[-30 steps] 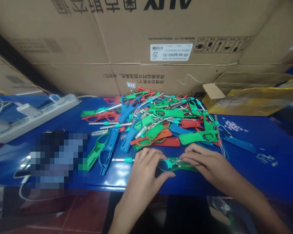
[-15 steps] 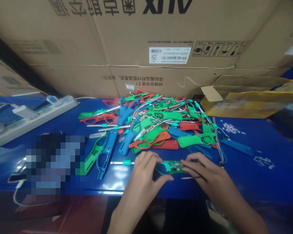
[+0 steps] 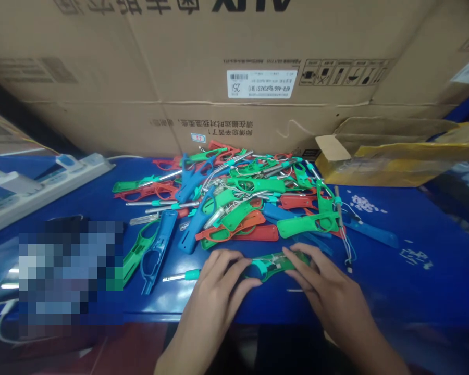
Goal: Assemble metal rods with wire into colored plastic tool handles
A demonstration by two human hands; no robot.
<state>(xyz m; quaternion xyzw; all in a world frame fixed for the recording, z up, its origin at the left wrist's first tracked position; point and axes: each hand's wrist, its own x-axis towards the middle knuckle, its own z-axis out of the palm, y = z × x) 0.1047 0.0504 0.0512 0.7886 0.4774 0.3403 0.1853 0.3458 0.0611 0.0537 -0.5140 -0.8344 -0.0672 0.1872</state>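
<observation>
I see left hand (image 3: 218,285) gripping green shell (image 3: 271,273) at nine o'clock, right hand (image 3: 328,284) at three, likely steadying it; pile (image 3: 226,200) at twelve, apparently for reach.

Green shell (image 3: 278,264) — now slanting, right end higher.

Along the back of my blue table (image 3: 445,234) stands a big carton (image 3: 172,62), its print upside down to me, with a white label (image 3: 261,84) on its face. To my left I have a white power strip (image 3: 58,185) with plugs (image 3: 17,183) in it, and, nearer me, a mostly blurred-out dark object beside a white cable (image 3: 0,328). On my right sits a yellow box (image 3: 394,169), and red floor (image 3: 128,344) shows below.
</observation>
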